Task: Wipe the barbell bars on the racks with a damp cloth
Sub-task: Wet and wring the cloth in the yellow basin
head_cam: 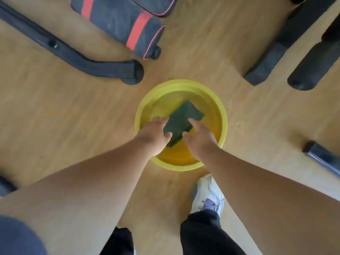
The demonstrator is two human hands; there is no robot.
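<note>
Wooden gym flooring is filling the view, and a yellow basin (pixel 181 85) is sitting on it right in front of the person's white sneaker (pixel 208 192). Both hands are in the basin: the left hand (pixel 153 134) and right hand (pixel 199 137) are each pinching an edge of the dark green cloth (pixel 181 120), which is lying over the water. A thorough dunk and a firm wring over the basin looks best, leaving it damp, not dripping. A padded bench (pixel 117 24) and black frame legs (pixel 272 57) are crowding the floor around; no barbell bars are showing.
</note>
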